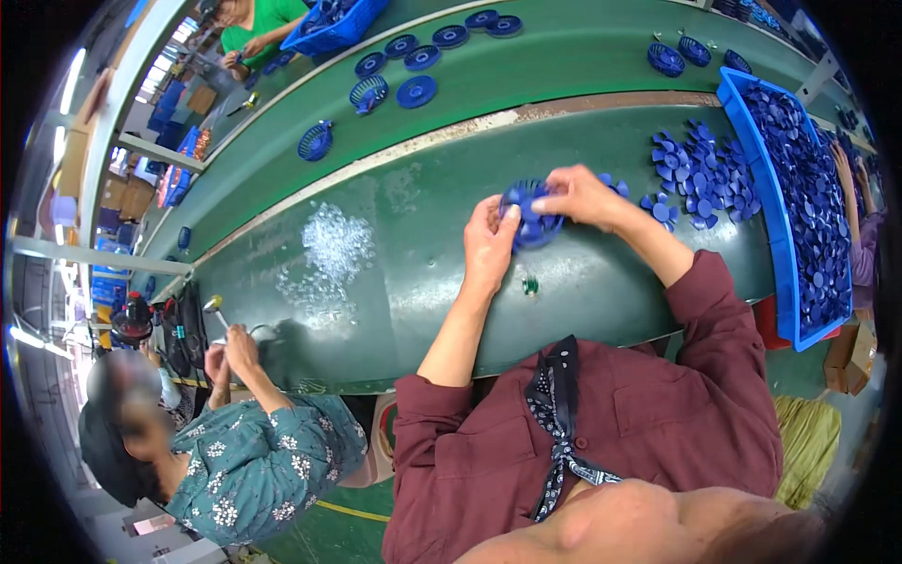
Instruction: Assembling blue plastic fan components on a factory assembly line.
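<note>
Above the green tabletop, my left hand (489,246) grips a round blue slatted fan guard (520,195) by its left side, thumb over the rim. A blue fan blade (537,228) appears to sit inside the guard, slightly blurred. My right hand (584,199) has its fingers bent over the guard's right side, with thumb and fingertips on the blade's middle. Part of the blade is hidden under those fingers. On the table just below my hands lies a small shiny green piece (531,284). Loose fan blades (707,174) are heaped to the right.
A blue crate (799,324) full of fan blades stands at the right. Small clear plastic pieces (334,246) are spread on the left. Beyond a raised ledge, a green conveyor belt (526,70) carries several blue fan guards (416,91). A co-worker (254,451) sits at left; others work farther off.
</note>
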A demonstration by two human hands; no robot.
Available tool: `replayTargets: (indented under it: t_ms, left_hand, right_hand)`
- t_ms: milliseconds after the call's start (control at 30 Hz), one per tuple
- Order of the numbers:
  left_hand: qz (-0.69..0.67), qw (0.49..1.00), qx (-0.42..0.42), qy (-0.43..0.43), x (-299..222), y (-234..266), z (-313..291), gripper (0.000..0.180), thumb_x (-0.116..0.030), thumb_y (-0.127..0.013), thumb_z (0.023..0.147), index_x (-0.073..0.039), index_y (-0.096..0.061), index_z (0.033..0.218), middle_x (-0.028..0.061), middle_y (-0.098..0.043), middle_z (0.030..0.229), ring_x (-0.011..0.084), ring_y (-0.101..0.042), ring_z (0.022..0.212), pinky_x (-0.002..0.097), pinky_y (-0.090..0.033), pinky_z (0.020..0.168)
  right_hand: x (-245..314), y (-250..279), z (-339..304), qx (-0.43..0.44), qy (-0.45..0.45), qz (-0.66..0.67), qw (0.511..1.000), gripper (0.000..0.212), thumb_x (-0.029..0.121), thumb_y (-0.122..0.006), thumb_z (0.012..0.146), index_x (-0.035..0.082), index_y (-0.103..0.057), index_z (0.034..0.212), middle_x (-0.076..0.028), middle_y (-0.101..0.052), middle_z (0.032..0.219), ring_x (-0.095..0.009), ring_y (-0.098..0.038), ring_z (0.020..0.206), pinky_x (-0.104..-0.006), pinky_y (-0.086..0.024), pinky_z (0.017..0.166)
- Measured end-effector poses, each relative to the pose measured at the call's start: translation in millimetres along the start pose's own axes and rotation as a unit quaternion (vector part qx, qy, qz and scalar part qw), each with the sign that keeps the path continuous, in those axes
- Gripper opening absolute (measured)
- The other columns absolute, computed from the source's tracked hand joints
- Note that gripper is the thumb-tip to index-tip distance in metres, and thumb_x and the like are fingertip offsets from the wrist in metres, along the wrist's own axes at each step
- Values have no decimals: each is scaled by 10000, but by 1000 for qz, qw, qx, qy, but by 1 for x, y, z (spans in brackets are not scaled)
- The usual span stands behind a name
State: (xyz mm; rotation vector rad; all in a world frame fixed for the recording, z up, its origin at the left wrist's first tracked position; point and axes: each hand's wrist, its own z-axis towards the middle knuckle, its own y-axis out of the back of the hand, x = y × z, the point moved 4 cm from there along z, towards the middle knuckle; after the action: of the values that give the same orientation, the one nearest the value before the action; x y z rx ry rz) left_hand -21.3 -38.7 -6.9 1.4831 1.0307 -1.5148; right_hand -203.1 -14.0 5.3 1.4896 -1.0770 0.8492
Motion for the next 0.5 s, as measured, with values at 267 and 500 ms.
replayTargets:
  t_ms: [267,500]
  left_hand:
    - [-70,997,-22,31,8,14,6,256,-136,-569,909,38,-532,1092,115,-627,928,168,-615,797,277,-505,726]
    - [1,999,33,35,8,7,1,204,-92,-554,909,30,-542,1072,98,-628,922,143,-611,798,259,-499,714]
  right_hand:
    - [-4,83,-2,-242,110,-103,958,483,217,-705,782,-53,-551,1152,-116,-645,945,-175,-608,783,-288,-503,669]
    - [12,24,-55,-96,131,-497,852,373,26,-625,699,15,-567,1068,-182,-546,1098,-347,-491,1079,-424,-448,851]
